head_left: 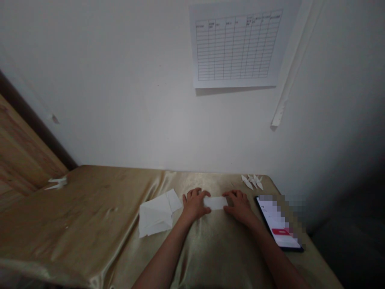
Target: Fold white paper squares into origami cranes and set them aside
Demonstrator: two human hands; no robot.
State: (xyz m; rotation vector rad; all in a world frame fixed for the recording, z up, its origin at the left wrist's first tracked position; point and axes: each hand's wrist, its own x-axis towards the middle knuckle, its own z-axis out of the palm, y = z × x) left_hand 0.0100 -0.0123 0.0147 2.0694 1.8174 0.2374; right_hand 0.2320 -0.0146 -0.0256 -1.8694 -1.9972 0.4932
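1. White sheets (155, 214): well left of the phone (272, 218).
2. Left hand (196, 204): gripping one end of a flat, plain, oblong paper strip (217, 203), left of the phone.
3. Right hand (238, 204): gripping its other end.
4. Ruled wall chart (236, 50), above the phone: headings illegible.

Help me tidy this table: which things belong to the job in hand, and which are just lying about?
In hand: white paper strip between left hand and right hand; probably also white sheets, folded paper shapes.
Apparently just around: phone; far-left white object; printed wall sheet.
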